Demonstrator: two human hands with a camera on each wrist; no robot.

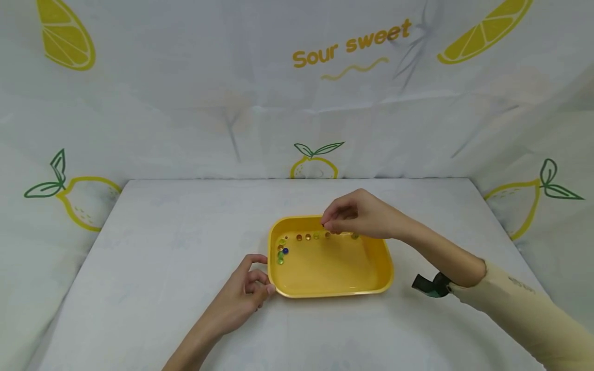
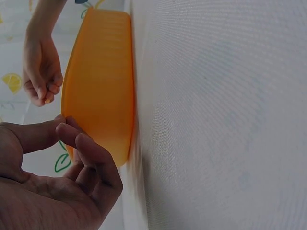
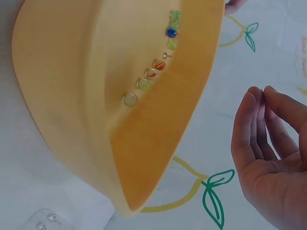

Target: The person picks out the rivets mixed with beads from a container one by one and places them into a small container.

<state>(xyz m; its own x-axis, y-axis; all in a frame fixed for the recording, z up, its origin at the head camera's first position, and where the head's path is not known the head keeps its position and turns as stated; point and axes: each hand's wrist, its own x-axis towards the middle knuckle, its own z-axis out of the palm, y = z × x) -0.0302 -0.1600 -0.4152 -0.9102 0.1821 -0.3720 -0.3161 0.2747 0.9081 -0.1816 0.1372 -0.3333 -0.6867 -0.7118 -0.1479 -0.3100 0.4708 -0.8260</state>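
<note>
A yellow plastic tray (image 1: 325,268) with raised walls sits on the table. My left hand (image 1: 246,293) grips its left rim, thumb and fingers at the edge in the left wrist view. Over the far rim, my right hand (image 1: 357,214) brings thumb and fingertips together on a tiny object (image 2: 47,100), mostly hidden; I cannot tell its kind. Glass marbles lie in the tray along the far and left walls: amber marbles (image 1: 299,237), green marbles (image 1: 280,260) and one blue marble (image 1: 285,251). A small pin-like piece (image 3: 166,56) lies among them.
White cloth with lemon prints covers the table (image 1: 153,268) and hangs behind as a backdrop (image 1: 185,103). A dark strap (image 1: 431,286) hangs at the right sleeve (image 1: 515,304). In the right wrist view a clear rounded thing (image 3: 48,220) shows at the lower left.
</note>
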